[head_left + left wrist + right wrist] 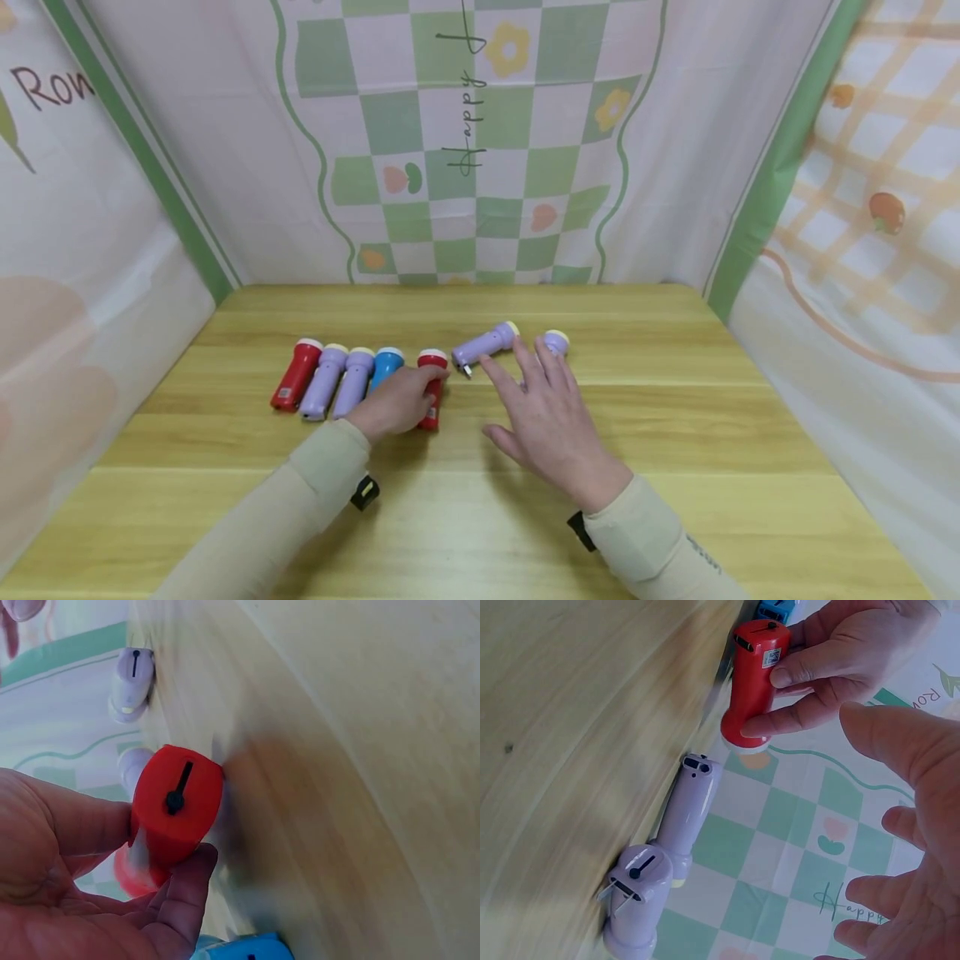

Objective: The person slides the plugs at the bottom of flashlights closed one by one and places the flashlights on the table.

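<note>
My left hand (401, 402) grips a red flashlight (432, 408) between thumb and fingers, at the right end of a row. In the left wrist view, the red flashlight's (180, 791) flat end with a black slide switch faces the camera. My right hand (551, 425) has its fingers spread and holds nothing. It is nearest to a purple flashlight (556, 340), which it partly hides in the head view. Another purple flashlight (486, 343) lies slanted between the hands. Two metal prongs stick out of one purple flashlight (641, 889) in the right wrist view.
Left of the held flashlight, a blue flashlight (387, 362), two purple flashlights (324, 383) and a red flashlight (297, 375) lie side by side. All are on a wood-grain table (465, 533). Printed curtains (637, 208) stand behind it and along both sides.
</note>
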### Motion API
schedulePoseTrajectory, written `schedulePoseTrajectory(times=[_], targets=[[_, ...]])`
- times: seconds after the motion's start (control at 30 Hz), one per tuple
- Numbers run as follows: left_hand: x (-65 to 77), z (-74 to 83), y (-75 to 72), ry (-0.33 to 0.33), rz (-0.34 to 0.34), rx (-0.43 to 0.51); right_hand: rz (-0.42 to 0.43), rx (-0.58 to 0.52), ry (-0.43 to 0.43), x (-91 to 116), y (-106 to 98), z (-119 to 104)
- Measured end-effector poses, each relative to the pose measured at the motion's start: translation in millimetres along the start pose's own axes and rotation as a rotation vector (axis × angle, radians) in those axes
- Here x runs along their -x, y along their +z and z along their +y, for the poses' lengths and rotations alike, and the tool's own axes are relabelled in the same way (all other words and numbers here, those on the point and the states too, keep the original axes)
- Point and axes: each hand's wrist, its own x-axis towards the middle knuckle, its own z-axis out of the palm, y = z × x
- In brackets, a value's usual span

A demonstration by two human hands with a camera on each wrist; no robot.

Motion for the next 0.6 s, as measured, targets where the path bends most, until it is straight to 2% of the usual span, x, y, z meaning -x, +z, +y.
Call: schedulePoseTrajectory(times=[0.17,0.37,0.6], targets=[[1.2,-3.6,2.6,0.049,0.042,-0.065,-0.003,-0.008,0.003,-0.5,-0.6,-0.4],[11.6,-2.9,4.2,0.105,0.104,-0.177,0.023,-0.014,-0.008,-0.9,0.5,-0.8],[21.9,2.9,5.1,0.139,0.058,-0.310,0.036,-0.026,-0.012,-1.2,2.1,-1.4]])
